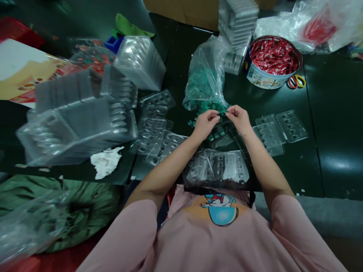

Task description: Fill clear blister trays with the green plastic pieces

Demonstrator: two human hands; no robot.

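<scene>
My left hand [206,122] is closed in a pinch at the front of a pile of small green translucent pieces [210,107]. Close beside it, my right hand [239,119] also pinches, its fingertips at the pile's right end. What either hand holds is too small to make out. The pile spills from the mouth of a clear plastic bag [205,71], which has more green pieces inside. Below my hands, several green pieces sit in a clear blister tray [224,141]. Nearer my body lie more clear moulded trays [232,166].
Stacks of clear plastic trays [82,121] stand at left, with another stack [236,26] behind the bag. Loose trays [269,134] lie right. A round tin [268,79] holds red packets, beside scissors [296,81]. White crumpled tissue [106,162] lies near the front edge.
</scene>
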